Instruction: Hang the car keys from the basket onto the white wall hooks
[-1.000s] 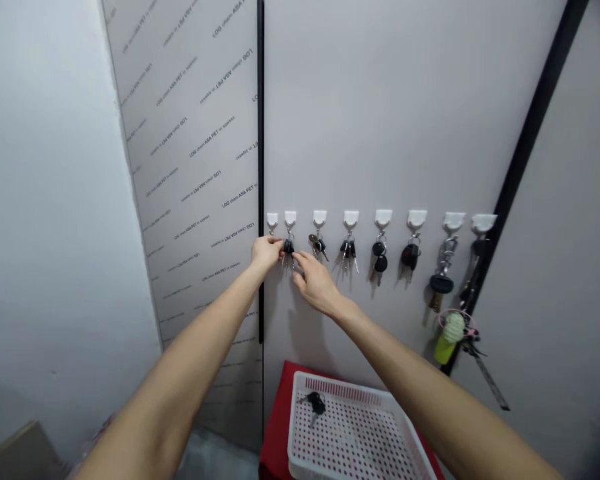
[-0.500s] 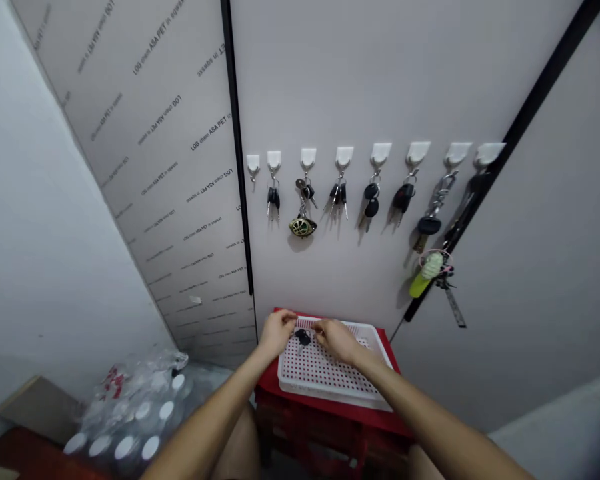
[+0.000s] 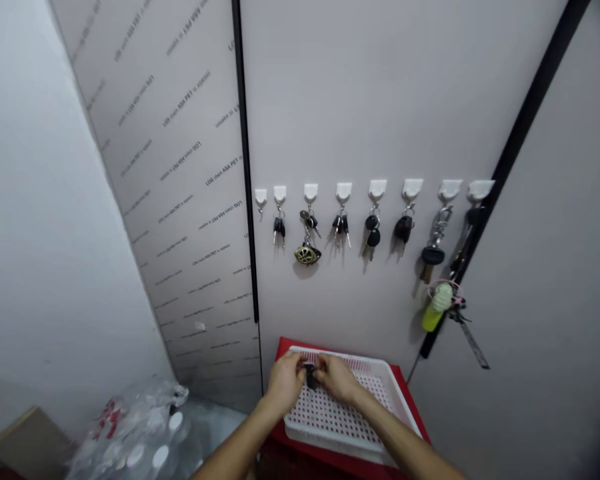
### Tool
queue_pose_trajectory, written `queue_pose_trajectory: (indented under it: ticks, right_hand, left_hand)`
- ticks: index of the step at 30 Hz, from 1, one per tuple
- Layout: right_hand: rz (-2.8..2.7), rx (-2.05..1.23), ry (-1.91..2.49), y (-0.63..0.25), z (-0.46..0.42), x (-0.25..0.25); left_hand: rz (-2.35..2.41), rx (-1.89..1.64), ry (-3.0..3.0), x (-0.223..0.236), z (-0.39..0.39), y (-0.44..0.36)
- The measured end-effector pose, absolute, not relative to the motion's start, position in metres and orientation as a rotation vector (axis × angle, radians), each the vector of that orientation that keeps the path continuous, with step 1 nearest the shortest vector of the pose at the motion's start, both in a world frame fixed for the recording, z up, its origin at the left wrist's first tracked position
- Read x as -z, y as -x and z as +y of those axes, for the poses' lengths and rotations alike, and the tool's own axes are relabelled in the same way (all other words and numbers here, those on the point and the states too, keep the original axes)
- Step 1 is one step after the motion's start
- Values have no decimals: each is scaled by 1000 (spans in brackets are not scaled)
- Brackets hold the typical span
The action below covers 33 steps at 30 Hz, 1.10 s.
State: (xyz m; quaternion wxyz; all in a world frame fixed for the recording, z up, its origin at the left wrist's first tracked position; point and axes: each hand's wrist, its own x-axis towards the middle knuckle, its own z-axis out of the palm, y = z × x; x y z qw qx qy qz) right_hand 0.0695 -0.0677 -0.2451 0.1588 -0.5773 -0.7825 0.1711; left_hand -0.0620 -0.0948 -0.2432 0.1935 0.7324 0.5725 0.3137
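Note:
A small bunch of keys with black heads [image 3: 311, 377] is held between my two hands, above the back left part of a white perforated plastic basket [image 3: 347, 448]. My left hand [image 3: 286, 381] has its fingertips pinched at the left of the key ring. From the other side, my right hand [image 3: 337, 380] pinches the bunch, its fingers closed and partly hiding the keys. Above, several white hooks stick to a grey panel, most with keys on them. Only a bare clip hangs from the leftmost hook [image 3: 261, 196].
A red surface [image 3: 420, 427] lies under the basket. A key bunch with a green fob [image 3: 433, 319] hangs low at the right, over a black strip. At lower left stand plastic-wrapped bottles with white caps [image 3: 161, 457] and a brown board [image 3: 29, 432].
The view has tilted up, so hooks and basket sit lower in the picture. My hands have drawn closer together around the keys, and my left fingers have come in to the ring.

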Motion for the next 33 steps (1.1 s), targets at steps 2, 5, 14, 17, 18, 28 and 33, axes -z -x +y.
queue_pose_trajectory:
  ticks: [2,5,14,17,18,28,33]
  right_hand:
    - [-2173,-618,1494,-69,-66,238]
    - [-2069,-820,1301,-64,-64,216]
    - [-1769,-1005,988,-28,-59,117]
    - [-1700,-924,876,-12,-62,92]
    - [-1709,-909,850,-8,-64,88]
    - [-1978,-929,970,-19,-84,125]
    - [-1979,-949,1034,-38,-86,132]
  left_hand:
    - [1533,-930,-2031,240,-95,62]
    - [1344,-1000,-1983,229,-93,64]
    - [1107,-1379,-1760,151,-78,81]
    - [1252,-1531,-1785,102,-67,98]
    - [1335,-1589,-1790,85,-63,105]
    - [1958,-1543,-1935,-6,-17,140]
    - [1999,-1387,-1838,-9,-8,132]
